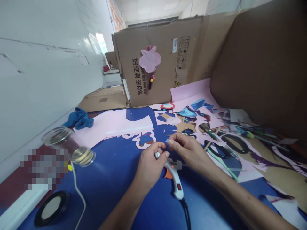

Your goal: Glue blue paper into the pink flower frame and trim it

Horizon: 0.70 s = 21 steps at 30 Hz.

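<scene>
My left hand [150,163] is closed, its thumb and fingers curled together beside a small shiny whitish piece [157,155] too small to identify. Just to the right, my right hand [185,147] pinches a small light-blue piece [167,140] between thumb and fingertips. The two hands nearly meet over the blue table. Below them lies a white glue gun [177,183] with an orange trigger [168,173] and a small red light showing; its front end is partly hidden by my left hand. Dark-handled scissors [188,132] rest just beyond my right hand.
Pink paper sheets [115,123] and cut-outs [145,140] lie beyond the hands. Scraps, tape rings [235,143] and tools crowd the right side. A clear jar [57,137] and blue cloth [78,118] sit left. A cardboard wall [165,64] bears a hanging pink ornament [150,60].
</scene>
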Motion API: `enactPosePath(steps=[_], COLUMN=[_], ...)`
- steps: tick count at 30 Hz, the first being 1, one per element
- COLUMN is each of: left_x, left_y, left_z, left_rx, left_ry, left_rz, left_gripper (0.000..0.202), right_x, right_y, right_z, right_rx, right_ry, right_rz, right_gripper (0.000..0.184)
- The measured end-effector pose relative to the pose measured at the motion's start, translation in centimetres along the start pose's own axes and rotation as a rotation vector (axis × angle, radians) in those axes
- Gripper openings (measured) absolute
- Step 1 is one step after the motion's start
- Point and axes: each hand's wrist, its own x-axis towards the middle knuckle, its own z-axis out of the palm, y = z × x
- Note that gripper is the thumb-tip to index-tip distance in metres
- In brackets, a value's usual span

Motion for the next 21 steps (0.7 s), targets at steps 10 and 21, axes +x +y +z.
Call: enactPosePath(steps=[10,21], left_x=[-0.02,-0.02], left_y=[0.3,0.55], left_z=[-0.37,-0.52], left_rx=[0.004,0.021], left_ry=[-0.019,0.003], left_rz=[0.022,0.035], left_gripper=[0.021,0.022], right_x=[-0.02,0.41], right_y=[-0.08,0.2], right_z=[0.05,-0.4], right_rx=[0.054,0.167], right_ry=[-0.054,-0.049], right_rz=[0.021,0.068], right_gripper=[0.028,0.032])
